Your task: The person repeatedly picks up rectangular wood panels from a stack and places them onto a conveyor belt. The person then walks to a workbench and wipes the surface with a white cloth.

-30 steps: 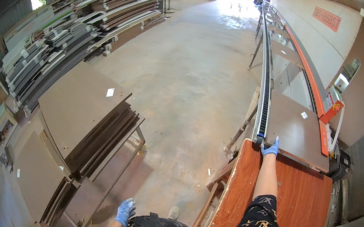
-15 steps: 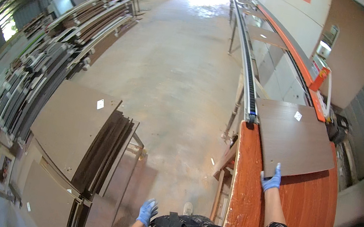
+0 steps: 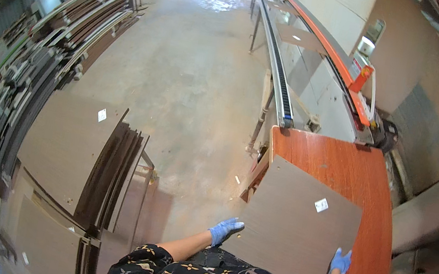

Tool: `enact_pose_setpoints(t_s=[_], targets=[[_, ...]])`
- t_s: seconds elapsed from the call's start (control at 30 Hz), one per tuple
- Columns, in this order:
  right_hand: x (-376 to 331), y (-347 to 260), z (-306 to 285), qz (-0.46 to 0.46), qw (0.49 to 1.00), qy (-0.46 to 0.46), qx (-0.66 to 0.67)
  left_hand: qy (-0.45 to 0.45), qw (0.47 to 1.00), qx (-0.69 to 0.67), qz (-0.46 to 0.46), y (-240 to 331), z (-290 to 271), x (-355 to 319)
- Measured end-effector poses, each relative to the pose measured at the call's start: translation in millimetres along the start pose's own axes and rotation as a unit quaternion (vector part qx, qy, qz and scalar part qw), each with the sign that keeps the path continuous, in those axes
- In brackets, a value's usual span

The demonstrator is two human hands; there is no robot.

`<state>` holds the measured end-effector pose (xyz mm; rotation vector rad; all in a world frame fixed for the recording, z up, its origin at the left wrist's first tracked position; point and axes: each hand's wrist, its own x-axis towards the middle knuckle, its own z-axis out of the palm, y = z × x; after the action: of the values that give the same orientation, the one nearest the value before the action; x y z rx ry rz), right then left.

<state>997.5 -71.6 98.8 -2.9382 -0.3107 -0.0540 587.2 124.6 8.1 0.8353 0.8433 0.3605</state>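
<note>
Conveyor: beyond bench; panel stack left
Grip: left hand, right hand grasping brown panel
Brown panel: drawn nearer, turned

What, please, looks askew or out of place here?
The brown panel looks askew: its edges slant across the reddish table, left side overhanging. A small pale scrap lies loose on the floor.
</note>
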Motion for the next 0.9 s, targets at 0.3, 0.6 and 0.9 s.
enact_pose_setpoints(t_s=[0.3,0.6,0.9], targets=[[18,34,24,0.042,0.749,-0.463,0.472,0.034,0.990,0.054,0.126,32,-48,-87],[-179,-129,0,-0.064,0.592,-0.673,0.439,0.202,0.868,-0.349,0.289,-8,-90,-372],[-424,-204,-22,-0.232,0.563,-0.715,0.345,0.408,0.488,-0.529,0.562,-154,-37,-551]])
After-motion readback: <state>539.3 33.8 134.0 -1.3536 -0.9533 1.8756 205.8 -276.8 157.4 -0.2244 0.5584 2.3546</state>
